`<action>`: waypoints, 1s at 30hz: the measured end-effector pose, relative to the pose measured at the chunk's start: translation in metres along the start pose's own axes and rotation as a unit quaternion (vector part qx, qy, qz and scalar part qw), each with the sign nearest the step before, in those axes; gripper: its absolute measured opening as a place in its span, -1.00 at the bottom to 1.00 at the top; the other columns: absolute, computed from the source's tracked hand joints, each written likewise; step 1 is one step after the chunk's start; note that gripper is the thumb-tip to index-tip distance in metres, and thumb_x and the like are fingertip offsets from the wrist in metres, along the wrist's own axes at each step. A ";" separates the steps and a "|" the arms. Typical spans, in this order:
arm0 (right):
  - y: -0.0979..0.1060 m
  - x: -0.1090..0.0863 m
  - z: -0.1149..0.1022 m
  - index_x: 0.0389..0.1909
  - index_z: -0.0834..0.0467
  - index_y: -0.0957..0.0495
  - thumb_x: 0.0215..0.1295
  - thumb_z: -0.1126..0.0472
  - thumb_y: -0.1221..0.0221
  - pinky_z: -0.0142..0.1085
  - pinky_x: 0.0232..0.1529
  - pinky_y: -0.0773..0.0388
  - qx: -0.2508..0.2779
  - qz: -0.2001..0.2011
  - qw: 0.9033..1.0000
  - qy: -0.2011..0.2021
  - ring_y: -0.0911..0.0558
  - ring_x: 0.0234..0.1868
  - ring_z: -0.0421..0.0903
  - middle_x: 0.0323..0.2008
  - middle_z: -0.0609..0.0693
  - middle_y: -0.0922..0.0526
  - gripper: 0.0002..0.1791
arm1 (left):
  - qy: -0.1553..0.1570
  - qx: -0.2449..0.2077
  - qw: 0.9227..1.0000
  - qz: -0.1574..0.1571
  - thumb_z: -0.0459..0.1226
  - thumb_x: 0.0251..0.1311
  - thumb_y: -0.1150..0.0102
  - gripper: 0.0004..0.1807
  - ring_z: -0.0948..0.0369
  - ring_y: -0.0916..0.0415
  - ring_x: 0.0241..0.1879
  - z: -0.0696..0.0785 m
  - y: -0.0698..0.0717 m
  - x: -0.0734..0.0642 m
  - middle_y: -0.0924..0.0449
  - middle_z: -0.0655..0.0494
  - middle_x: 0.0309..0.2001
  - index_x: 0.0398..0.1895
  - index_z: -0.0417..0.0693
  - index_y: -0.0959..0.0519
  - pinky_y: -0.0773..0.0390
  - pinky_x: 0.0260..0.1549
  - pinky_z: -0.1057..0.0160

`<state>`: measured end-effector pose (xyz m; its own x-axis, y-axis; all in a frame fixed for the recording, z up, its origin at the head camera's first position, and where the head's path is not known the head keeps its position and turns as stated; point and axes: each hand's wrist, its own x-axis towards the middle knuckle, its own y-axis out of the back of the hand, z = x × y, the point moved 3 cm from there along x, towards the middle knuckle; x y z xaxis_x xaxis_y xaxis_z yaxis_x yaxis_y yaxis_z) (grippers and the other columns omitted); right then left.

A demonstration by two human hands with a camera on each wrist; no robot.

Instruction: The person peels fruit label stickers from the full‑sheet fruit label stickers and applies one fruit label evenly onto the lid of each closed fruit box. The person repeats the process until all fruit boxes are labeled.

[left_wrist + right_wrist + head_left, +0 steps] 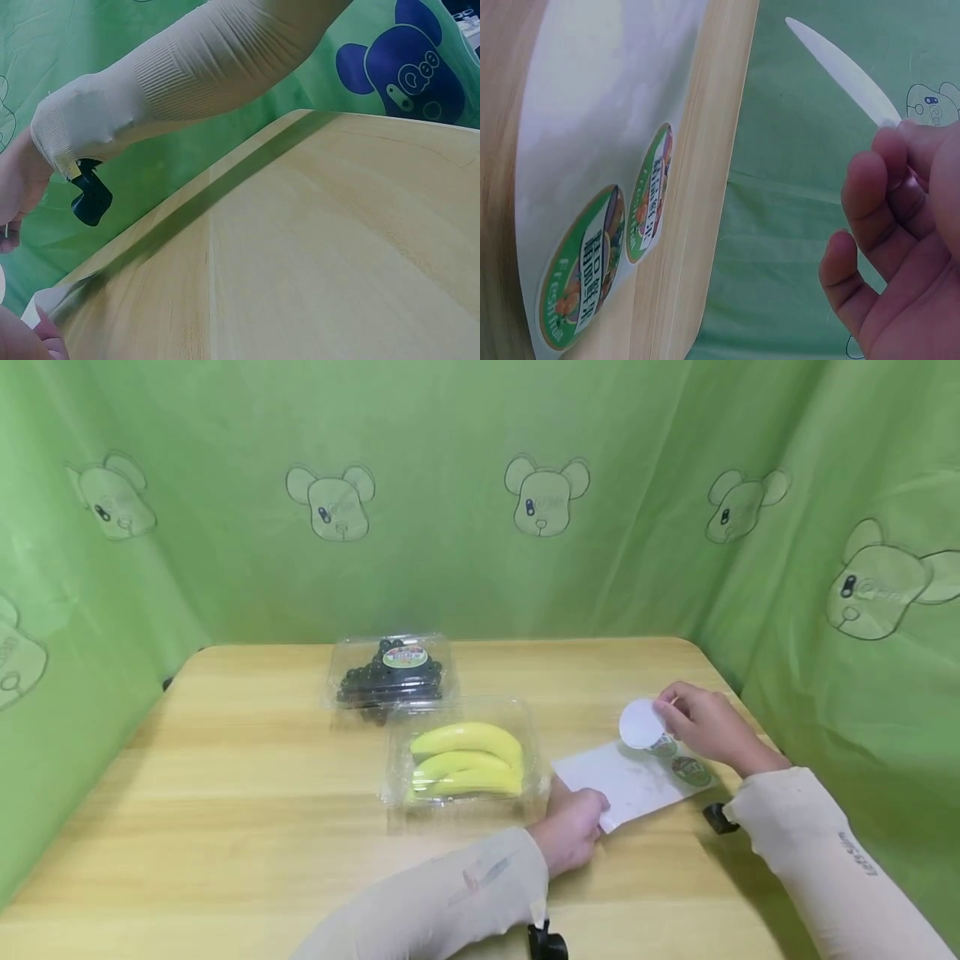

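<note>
My right hand point(708, 727) pinches a round sticker point(640, 724) at its edge, the white back turned to the head camera. In the right wrist view the peeled sticker point(847, 75) appears edge-on between thumb and finger, the other fingers loosely curled. Below it lies a white sticker sheet point(600, 772), whose near left corner my left hand point(568, 831) grips between thumb and fingers. Two green oval fruit labels point(585, 277) show on the sheet. Left of the sheet stands a clear plastic box point(397, 768) with yellow bananas point(467, 760) inside.
Behind the bananas, a second clear box point(341, 664) holds dark grapes point(390, 681) and bears a fruit label point(405, 657) on its lid. Both stand on a wooden table point(247, 827). Green curtains point(435, 568) enclose the table at the back and sides.
</note>
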<state>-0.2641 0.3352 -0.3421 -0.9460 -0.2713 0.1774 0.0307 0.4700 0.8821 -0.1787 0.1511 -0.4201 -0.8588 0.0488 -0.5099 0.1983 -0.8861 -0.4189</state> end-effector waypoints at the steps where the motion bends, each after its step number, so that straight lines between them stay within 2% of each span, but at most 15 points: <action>1: -0.001 -0.001 0.000 -0.26 0.24 -0.47 0.52 0.14 0.04 -0.29 -0.57 -0.41 0.001 -0.001 1.000 0.000 -0.45 -0.60 -0.12 -0.64 -0.08 -0.47 -0.74 | -0.003 -0.004 1.000 0.002 -0.70 -0.13 0.06 -0.48 0.05 -0.49 -0.28 -0.001 0.001 0.000 -0.43 -0.09 -0.22 0.00 -0.29 -0.29 -0.63 -0.25 0.21; 6: -0.003 -0.002 0.000 -0.26 0.25 -0.46 0.52 0.13 0.05 -0.30 -0.61 -0.39 0.000 0.000 1.000 -0.001 -0.43 -0.64 -0.14 -0.66 -0.08 -0.46 -0.73 | -0.012 -0.025 1.000 -0.010 -0.72 -0.07 0.04 -0.45 0.00 -0.47 -0.27 -0.004 0.002 0.002 -0.41 -0.11 -0.17 0.03 -0.19 -0.31 -0.62 -0.39 0.18; 9: -0.001 -0.001 0.000 -0.24 0.26 -0.46 0.52 0.12 0.04 -0.31 -0.62 -0.38 0.000 0.000 1.000 -0.004 -0.43 -0.65 -0.14 -0.67 -0.09 -0.46 -0.73 | -0.005 -0.006 1.000 -0.012 -0.68 0.01 0.01 -0.54 0.06 -0.40 -0.37 -0.002 0.000 0.002 -0.42 -0.08 -0.22 -0.04 -0.13 -0.35 -0.49 -0.54 0.29; 12: 0.000 -0.001 -0.001 -0.23 0.26 -0.47 0.52 0.12 0.04 -0.31 -0.62 -0.38 -0.001 0.002 1.000 -0.004 -0.42 -0.67 -0.15 -0.69 -0.09 -0.46 -0.73 | 0.000 0.008 1.000 -0.010 -0.64 0.07 -0.01 -0.61 0.11 -0.35 -0.46 -0.001 0.000 0.002 -0.42 -0.08 -0.25 -0.08 -0.11 -0.35 -0.45 -0.60 0.34; 18: 0.001 -0.001 -0.003 -0.22 0.25 -0.46 0.53 0.11 0.06 -0.32 -0.63 -0.37 0.000 0.000 1.000 -0.002 -0.42 -0.67 -0.15 -0.68 -0.08 -0.48 -0.72 | 0.007 0.030 0.999 0.007 -0.58 0.13 -0.08 -0.71 0.14 -0.29 -0.56 -0.001 0.003 0.001 -0.35 -0.14 -0.20 -0.12 -0.22 -0.31 -0.43 -0.64 0.36; 24: 0.001 -0.002 -0.005 -0.25 0.24 -0.46 0.52 0.13 0.04 -0.32 -0.63 -0.40 0.001 0.006 1.000 0.001 -0.43 -0.67 -0.15 -0.67 -0.01 -0.50 -0.74 | 0.002 0.041 0.999 0.018 -0.56 0.15 -0.12 -0.71 0.19 -0.24 -0.55 0.000 0.002 0.001 -0.33 -0.15 -0.19 -0.19 -0.20 -0.26 -0.36 -0.63 0.40; 27: 0.001 -0.002 -0.005 -0.25 0.24 -0.46 0.53 0.13 0.05 -0.32 -0.64 -0.40 0.005 0.002 1.000 0.001 -0.44 -0.67 -0.15 -0.67 -0.01 -0.51 -0.74 | 0.000 0.047 0.999 0.022 -0.55 0.15 -0.14 -0.69 0.19 -0.26 -0.55 0.000 0.003 0.000 -0.35 -0.16 -0.18 -0.14 -0.22 -0.26 -0.40 -0.61 0.39; 30: 0.000 -0.002 -0.006 -0.25 0.25 -0.46 0.53 0.13 0.06 -0.32 -0.64 -0.41 0.008 -0.002 1.000 -0.001 -0.45 -0.66 -0.15 -0.65 -0.01 -0.51 -0.73 | 0.000 0.046 0.999 0.027 -0.53 0.14 -0.14 -0.61 0.19 -0.28 -0.55 0.000 0.004 0.000 -0.36 -0.16 -0.16 0.01 -0.32 -0.27 -0.44 -0.60 0.39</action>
<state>-0.2604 0.3310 -0.3400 -0.9469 -0.2707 0.1735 0.0225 0.4825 0.8756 -0.1780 0.1472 -0.4220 -0.8476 0.0000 -0.5307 0.2002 -0.9261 -0.3197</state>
